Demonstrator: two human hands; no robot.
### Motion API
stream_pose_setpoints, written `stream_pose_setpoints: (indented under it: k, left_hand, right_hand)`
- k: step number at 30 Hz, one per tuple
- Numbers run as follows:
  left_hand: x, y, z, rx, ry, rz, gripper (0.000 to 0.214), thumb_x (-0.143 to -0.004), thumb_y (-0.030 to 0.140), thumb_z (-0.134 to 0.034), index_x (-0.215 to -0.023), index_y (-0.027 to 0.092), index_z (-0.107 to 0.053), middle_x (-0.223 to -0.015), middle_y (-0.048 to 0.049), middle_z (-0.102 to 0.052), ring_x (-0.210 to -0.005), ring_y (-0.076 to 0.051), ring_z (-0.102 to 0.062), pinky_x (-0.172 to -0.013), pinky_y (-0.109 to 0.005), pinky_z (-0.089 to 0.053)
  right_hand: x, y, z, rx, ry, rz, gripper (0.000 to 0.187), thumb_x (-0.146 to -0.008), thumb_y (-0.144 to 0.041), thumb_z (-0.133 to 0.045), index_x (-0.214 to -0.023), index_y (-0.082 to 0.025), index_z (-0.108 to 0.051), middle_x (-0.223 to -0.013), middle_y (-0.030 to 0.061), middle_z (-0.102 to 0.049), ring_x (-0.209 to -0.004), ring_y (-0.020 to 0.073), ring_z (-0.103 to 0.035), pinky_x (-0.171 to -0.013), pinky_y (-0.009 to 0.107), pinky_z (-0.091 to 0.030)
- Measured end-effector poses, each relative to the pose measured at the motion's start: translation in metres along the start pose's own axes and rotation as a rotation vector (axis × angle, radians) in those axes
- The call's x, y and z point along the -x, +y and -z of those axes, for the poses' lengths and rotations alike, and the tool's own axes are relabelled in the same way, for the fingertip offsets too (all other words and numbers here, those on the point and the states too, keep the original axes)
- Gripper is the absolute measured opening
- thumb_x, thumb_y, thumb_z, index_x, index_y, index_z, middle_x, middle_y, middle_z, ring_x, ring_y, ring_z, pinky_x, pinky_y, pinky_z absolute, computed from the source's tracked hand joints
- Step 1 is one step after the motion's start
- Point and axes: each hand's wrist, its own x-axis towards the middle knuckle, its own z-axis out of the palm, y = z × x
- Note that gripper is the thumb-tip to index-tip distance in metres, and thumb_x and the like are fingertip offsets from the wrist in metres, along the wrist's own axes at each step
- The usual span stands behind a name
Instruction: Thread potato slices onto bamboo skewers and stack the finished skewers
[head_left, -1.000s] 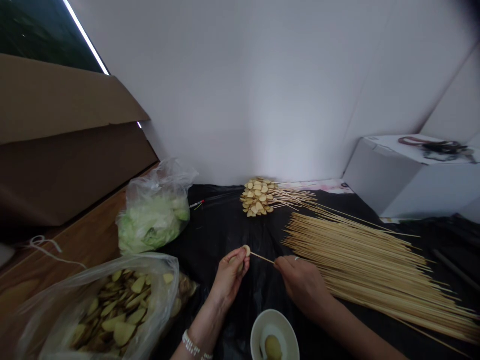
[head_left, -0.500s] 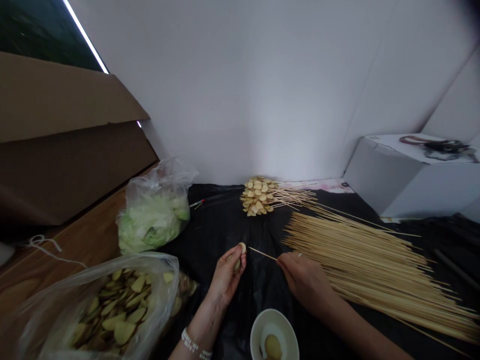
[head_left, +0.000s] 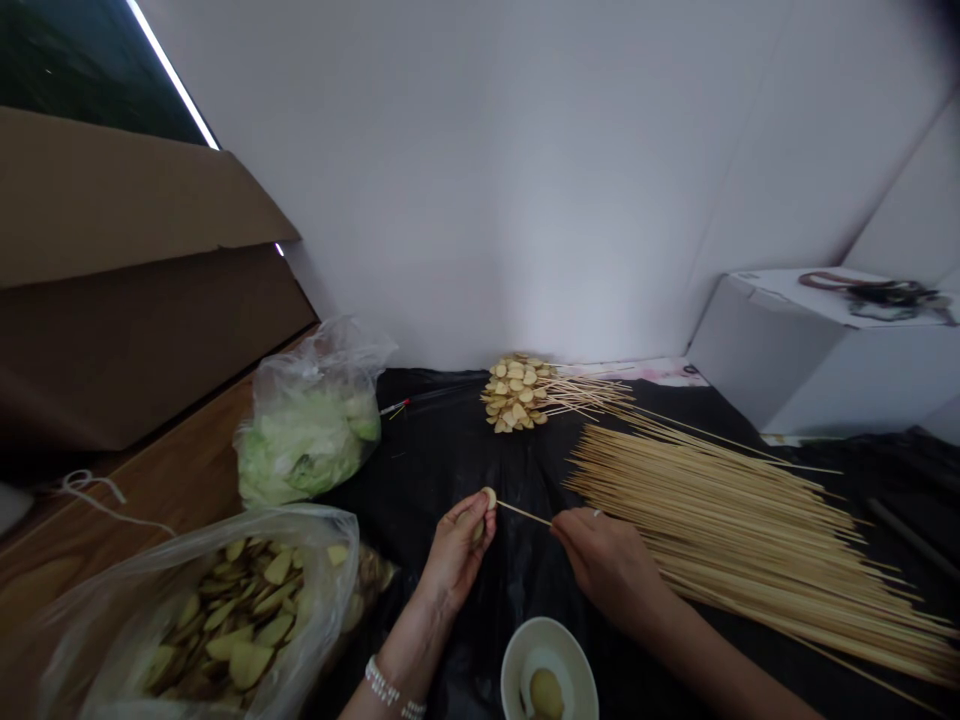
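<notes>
From the head view, the left hand [head_left: 459, 550] pinches a pale potato slice [head_left: 490, 497] between thumb and fingertips, closed on it and holding it just above the black-covered bench [head_left: 435, 460]; the right hand [head_left: 600, 555] is clamped around a bamboo skewer [head_left: 525, 514], whose pointed end meets the slice or sits right at its face, though whether it has entered yet is too fine to tell; both hands hover near the front middle of the bench, close together. To the right lies a broad pile of bare skewers [head_left: 720, 520], fanned across the black sheet; farther back sits a heap of loaded skewers [head_left: 517, 392] with slices bunched at their left ends; at the left stand a clear bag of potato slices [head_left: 225, 620] and a bag of green leaves [head_left: 307, 440]; a small white bowl [head_left: 517, 660] with a potato piece in it sits just in front of the wrists; a cardboard box [head_left: 127, 300] and a white box [head_left: 825, 350] flank the scene. To thread well, I judge the point should meet the flat face near its centre, square to it, with the thumb kept clear of the exit side; a slow twist and steady push would spare the slice from splitting.
</notes>
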Motion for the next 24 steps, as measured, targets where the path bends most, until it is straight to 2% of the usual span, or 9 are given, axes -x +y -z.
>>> stream_pose_setpoints:
  k: [8,17,24]
  left_hand:
    - [0.0025,-0.0014,-0.0017,-0.083,-0.015,-0.041,0.021,-0.060,0.012,-0.080,-0.077,0.009,-0.068,-0.068,-0.0050,-0.068,-0.053,-0.007,-0.059,-0.056,-0.016,-0.052]
    - [0.0012,-0.0003,-0.0004,-0.043,0.001,-0.023,0.015,-0.065,0.008,-0.075,-0.078,0.010,-0.068,-0.071,-0.0059,-0.069,-0.056,-0.007,-0.060,-0.057,-0.015,-0.053]
    - [0.0026,-0.0001,-0.0009,-0.095,0.001,-0.053,0.020,-0.060,0.013,-0.080,-0.077,0.009,-0.069,-0.068,-0.0048,-0.068,-0.055,-0.007,-0.059,-0.058,-0.016,-0.052]
  right_hand:
    - [0.0012,-0.0016,0.0000,0.049,-0.013,0.017,0.021,-0.089,-0.012,-0.043,-0.078,-0.020,-0.058,-0.072,0.0001,-0.060,-0.066,0.0140,-0.054,-0.058,0.027,-0.028]
    - [-0.0003,-0.0017,0.0027,-0.005,-0.102,-0.025,0.025,-0.088,-0.009,-0.041,-0.093,-0.022,-0.062,-0.077,0.0002,-0.061,-0.071,0.0140,-0.058,-0.061,0.026,-0.033]
    - [-0.0006,-0.0056,0.0081,0.031,-0.133,-0.041,0.026,-0.086,-0.006,-0.043,-0.092,-0.021,-0.063,-0.077,0.0004,-0.061,-0.071,0.0149,-0.058,-0.059,0.026,-0.031]
